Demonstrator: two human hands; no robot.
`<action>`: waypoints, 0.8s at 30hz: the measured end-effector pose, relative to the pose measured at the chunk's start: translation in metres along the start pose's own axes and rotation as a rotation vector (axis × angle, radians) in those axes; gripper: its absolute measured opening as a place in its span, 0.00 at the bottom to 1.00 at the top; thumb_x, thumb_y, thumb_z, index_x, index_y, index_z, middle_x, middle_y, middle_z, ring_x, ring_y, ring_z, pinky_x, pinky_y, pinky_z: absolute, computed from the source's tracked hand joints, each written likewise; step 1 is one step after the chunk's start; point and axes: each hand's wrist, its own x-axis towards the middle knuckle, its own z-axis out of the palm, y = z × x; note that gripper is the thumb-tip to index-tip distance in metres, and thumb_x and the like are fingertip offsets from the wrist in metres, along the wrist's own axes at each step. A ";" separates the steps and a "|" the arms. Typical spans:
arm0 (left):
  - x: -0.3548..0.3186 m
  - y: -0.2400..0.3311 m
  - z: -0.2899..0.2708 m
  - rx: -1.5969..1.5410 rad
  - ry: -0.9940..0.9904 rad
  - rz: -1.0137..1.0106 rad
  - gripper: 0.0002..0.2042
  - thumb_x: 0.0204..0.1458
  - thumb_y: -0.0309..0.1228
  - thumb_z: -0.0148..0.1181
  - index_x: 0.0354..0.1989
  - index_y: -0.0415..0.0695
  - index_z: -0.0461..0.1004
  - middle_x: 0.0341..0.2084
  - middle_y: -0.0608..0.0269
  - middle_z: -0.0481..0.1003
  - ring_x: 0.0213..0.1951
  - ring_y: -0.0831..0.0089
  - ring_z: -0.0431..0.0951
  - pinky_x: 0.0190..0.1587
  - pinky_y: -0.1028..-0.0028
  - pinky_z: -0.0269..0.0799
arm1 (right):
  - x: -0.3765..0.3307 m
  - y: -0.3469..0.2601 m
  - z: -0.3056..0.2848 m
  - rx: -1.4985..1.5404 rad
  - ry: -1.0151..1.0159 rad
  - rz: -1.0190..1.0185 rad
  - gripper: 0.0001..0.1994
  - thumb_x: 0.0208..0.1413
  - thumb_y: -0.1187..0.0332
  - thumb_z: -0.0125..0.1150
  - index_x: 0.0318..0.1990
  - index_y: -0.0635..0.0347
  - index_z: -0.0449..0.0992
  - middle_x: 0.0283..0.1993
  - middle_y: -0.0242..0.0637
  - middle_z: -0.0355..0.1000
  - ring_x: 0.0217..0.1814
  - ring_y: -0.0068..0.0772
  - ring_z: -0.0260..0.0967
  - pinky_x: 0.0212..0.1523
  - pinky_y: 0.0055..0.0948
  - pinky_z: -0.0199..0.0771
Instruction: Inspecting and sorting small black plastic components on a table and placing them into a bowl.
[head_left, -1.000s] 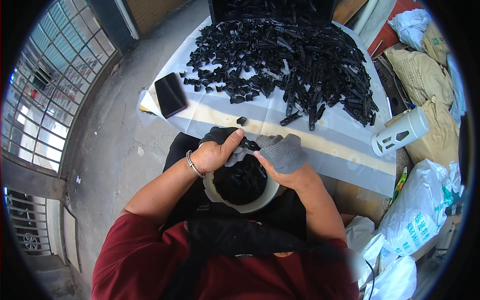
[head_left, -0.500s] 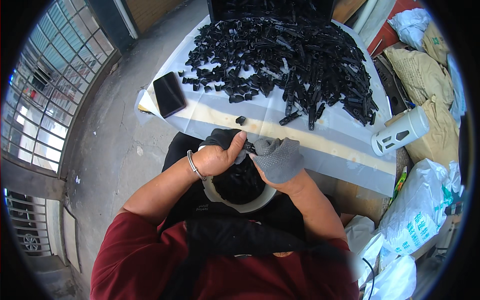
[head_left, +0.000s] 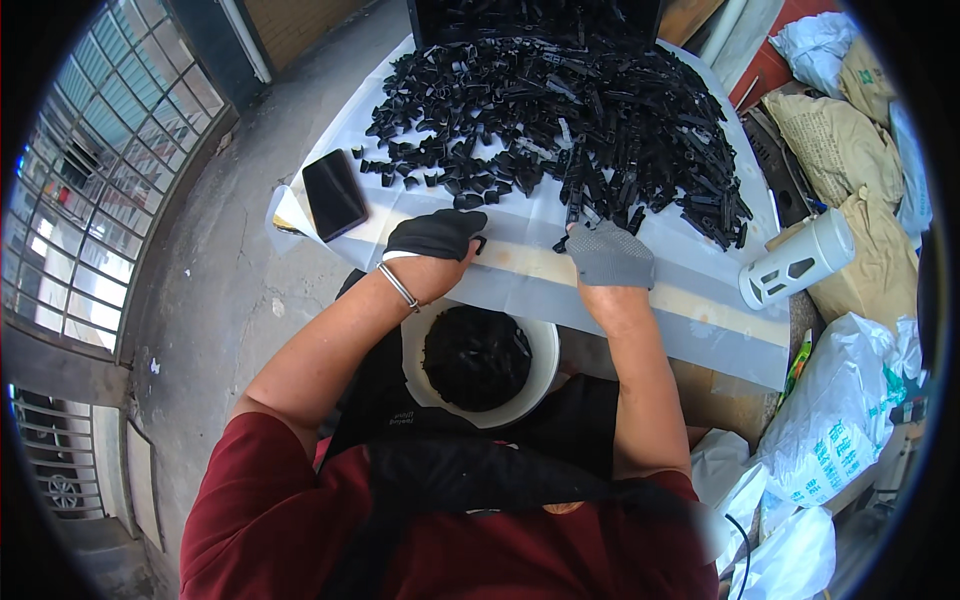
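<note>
My left hand point(head_left: 432, 248), in a black glove with a metal bangle at the wrist, is closed at the front of the table. Thumb and fingers meet on a small curved black plastic piece point(head_left: 481, 244). To its right, my right hand point(head_left: 610, 262) wears a grey dotted glove. Its fingertips close on a slim black plastic part point(head_left: 561, 243) at the near edge of the pile; the glove hides much of this grip. Below both hands, a white bucket point(head_left: 545, 372) in my lap holds black plastic parts point(head_left: 478, 355).
Short curved pieces point(head_left: 430, 110) lie on the left of the sheet-covered table point(head_left: 690, 290), long slim parts point(head_left: 650, 140) on the right. A black phone point(head_left: 335, 194) lies at the left corner, a white perforated cylinder point(head_left: 800, 260) at the right. Sacks point(head_left: 830, 430) stand beyond the right edge.
Both hands have moved apart and forward from above the bucket to the table. The left has reached the small loose piece, the right the pile's edge. The bucket's contents now show.
</note>
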 end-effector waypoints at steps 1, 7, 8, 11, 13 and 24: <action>0.004 -0.002 0.003 0.074 -0.105 0.011 0.08 0.46 0.30 0.53 0.34 0.42 0.72 0.26 0.51 0.73 0.29 0.55 0.74 0.33 0.63 0.69 | 0.003 -0.003 -0.003 -0.023 -0.034 -0.018 0.06 0.43 0.72 0.53 0.31 0.57 0.74 0.31 0.43 0.70 0.30 0.42 0.68 0.30 0.39 0.68; -0.001 -0.002 0.009 0.004 -0.005 -0.052 0.08 0.45 0.31 0.53 0.32 0.42 0.71 0.26 0.49 0.73 0.28 0.53 0.74 0.32 0.62 0.70 | 0.002 -0.010 -0.001 0.068 0.161 -0.205 0.07 0.40 0.70 0.57 0.30 0.58 0.74 0.35 0.40 0.69 0.34 0.41 0.67 0.35 0.37 0.66; -0.003 0.001 0.007 0.004 -0.005 -0.052 0.08 0.45 0.31 0.53 0.32 0.42 0.71 0.26 0.49 0.73 0.28 0.53 0.74 0.32 0.62 0.70 | 0.000 -0.014 -0.003 0.166 0.232 -0.249 0.06 0.40 0.70 0.58 0.28 0.58 0.74 0.36 0.39 0.69 0.34 0.41 0.67 0.36 0.36 0.66; -0.013 0.014 -0.005 -0.203 0.023 -0.163 0.09 0.46 0.34 0.51 0.29 0.40 0.71 0.24 0.50 0.74 0.26 0.57 0.75 0.31 0.66 0.71 | -0.019 -0.031 0.000 0.340 0.046 -0.110 0.05 0.43 0.69 0.58 0.27 0.60 0.72 0.39 0.38 0.68 0.34 0.41 0.66 0.36 0.35 0.64; -0.021 0.025 -0.013 -0.647 -0.215 -0.381 0.11 0.47 0.35 0.51 0.29 0.38 0.71 0.22 0.52 0.74 0.22 0.62 0.75 0.29 0.69 0.71 | -0.022 -0.043 -0.005 0.430 0.041 -0.137 0.05 0.44 0.69 0.58 0.27 0.60 0.73 0.38 0.38 0.69 0.32 0.41 0.66 0.35 0.35 0.63; -0.047 0.032 0.008 -0.979 -0.093 -0.383 0.20 0.58 0.43 0.38 0.28 0.40 0.72 0.14 0.66 0.68 0.16 0.80 0.66 0.21 0.79 0.63 | -0.015 -0.059 -0.015 0.609 0.085 -0.246 0.10 0.49 0.63 0.55 0.31 0.60 0.70 0.23 0.42 0.68 0.25 0.43 0.66 0.27 0.38 0.63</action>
